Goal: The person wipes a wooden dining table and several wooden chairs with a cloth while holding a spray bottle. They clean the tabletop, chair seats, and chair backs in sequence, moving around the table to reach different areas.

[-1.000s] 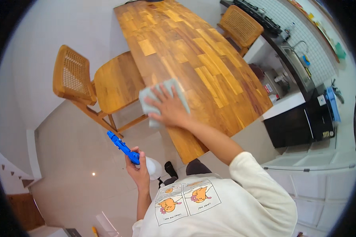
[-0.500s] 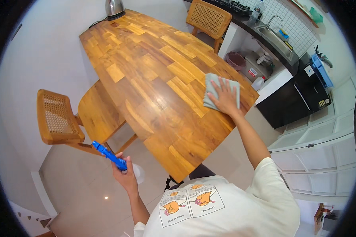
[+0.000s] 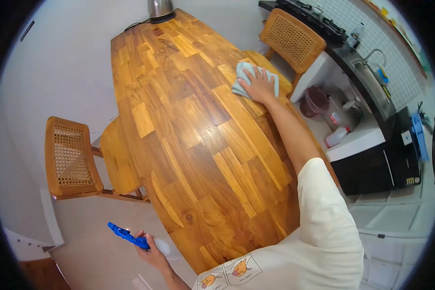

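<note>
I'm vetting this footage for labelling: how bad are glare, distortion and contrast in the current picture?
Head view: pale glare near the middle of the table; head view: table edges bow, corners go black; head view: the cloth and right hand stand out clearly, but the white bottle nearly blends into the pale floor.

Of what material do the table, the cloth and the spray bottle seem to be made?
Table: glossy wood, with grain, joined blocks and reflected light. Cloth: matte fabric, maybe microfibre, from its soft folds. Spray bottle: probably plastic, by its evenly blue top; finish unclear at this size.
</note>
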Tool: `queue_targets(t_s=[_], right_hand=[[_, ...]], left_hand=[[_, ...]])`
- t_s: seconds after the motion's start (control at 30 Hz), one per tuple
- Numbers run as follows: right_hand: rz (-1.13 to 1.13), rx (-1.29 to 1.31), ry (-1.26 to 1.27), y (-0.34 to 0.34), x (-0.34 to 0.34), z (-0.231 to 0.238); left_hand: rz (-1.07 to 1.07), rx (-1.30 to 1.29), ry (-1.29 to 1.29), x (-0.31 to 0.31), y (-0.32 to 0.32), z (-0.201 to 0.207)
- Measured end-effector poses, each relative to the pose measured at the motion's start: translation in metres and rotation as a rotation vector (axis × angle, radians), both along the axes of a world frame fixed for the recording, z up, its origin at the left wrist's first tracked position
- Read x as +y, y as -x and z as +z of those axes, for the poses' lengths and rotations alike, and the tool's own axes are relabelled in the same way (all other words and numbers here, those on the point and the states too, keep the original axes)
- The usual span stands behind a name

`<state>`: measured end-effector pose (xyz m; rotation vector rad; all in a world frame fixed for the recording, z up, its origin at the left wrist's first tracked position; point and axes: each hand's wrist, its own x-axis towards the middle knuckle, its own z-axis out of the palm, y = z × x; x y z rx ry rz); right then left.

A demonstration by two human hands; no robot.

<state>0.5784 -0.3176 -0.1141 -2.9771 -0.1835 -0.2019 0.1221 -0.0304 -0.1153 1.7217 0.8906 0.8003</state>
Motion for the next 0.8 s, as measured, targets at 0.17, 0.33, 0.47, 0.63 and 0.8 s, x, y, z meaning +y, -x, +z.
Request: queue_targets(t_s=[0.17, 0.33, 0.47, 0.63, 0.8], right_hand=[[0.071, 0.004, 0.028, 0.008, 0.036, 0.001], [0.54, -0.11, 0.098, 0.143, 0.112, -0.005], [0.933, -0.037, -0.026, 0.298, 0.132, 0.015], [0.899, 0.034, -0.047, 0.332, 0.089, 0.013], [0.312, -0.131, 0.007, 0.307, 0.077, 0.003]], left_hand=[[0.03, 0.026, -0.019, 0.001, 0.001, -0.002], [-0.024, -0.056, 0.0, 0.012, -0.013, 0.003], [-0.147, -0.263, 0.057, 0.033, -0.037, 0.046], [-0.182, -0.311, 0.012, 0.059, -0.008, 0.07], [-0.296, -0.253, 0.03, 0.059, 0.035, 0.058]])
